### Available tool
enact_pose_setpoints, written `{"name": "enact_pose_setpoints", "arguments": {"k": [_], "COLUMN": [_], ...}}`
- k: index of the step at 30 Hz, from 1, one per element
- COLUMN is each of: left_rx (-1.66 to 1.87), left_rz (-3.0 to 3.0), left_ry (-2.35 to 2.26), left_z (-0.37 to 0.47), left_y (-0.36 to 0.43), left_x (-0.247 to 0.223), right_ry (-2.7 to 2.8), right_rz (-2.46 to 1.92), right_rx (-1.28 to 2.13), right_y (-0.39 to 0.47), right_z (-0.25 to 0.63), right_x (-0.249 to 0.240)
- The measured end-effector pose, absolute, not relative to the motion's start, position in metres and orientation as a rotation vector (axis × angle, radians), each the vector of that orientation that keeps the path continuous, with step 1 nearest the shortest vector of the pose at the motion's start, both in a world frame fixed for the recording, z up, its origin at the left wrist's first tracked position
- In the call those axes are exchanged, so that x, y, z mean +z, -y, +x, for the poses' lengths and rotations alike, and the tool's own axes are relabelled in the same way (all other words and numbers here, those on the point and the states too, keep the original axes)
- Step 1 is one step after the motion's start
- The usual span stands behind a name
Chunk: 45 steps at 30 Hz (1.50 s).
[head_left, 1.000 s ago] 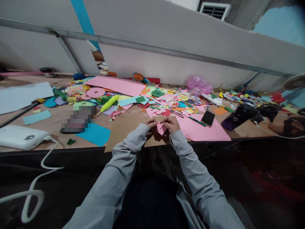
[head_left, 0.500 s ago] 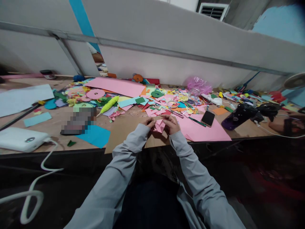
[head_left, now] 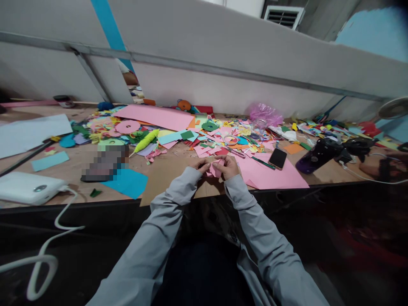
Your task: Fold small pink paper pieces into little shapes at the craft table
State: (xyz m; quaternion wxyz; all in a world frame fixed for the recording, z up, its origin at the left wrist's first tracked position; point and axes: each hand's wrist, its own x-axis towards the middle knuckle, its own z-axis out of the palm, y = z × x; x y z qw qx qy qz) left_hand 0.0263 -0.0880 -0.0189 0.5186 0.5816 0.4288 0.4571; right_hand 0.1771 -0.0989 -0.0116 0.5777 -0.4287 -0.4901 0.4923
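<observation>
A small folded piece of pink paper (head_left: 216, 168) is held up between both hands, over a brown cardboard sheet (head_left: 162, 178) near the table's front edge. My left hand (head_left: 200, 165) pinches its left side with thumb and fingers. On the right side, my right hand (head_left: 228, 166) grips the same piece, its thumb on the near face. The fingers partly cover the folds. Beside my right hand lies a large pink sheet (head_left: 277, 178), with a pair of scissors (head_left: 236, 153) just beyond the fingers.
Coloured paper scraps (head_left: 223, 138) cover the back of the table. A phone (head_left: 278, 159) and a dark bottle (head_left: 314, 156) stand to the right. A white power bank (head_left: 32, 188), its cable and a blue sheet (head_left: 129, 182) lie left.
My right hand has shifted slightly left and its thumb now covers more of the pink piece. Both hands are a little closer together, and the pink piece has turned slightly.
</observation>
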Motion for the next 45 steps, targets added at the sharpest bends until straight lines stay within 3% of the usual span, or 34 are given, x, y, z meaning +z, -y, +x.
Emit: {"name": "enact_pose_setpoints", "arguments": {"k": [45], "left_rx": [1.049], "left_rz": [1.193], "left_ry": [-0.957], "left_z": [0.027], "left_y": [0.1], "left_x": [-0.011], "right_ry": [1.119], "right_rz": [-0.977], "right_rx": [1.192], "right_y": [0.093], "right_z": [0.18], "right_x": [-0.008]}}
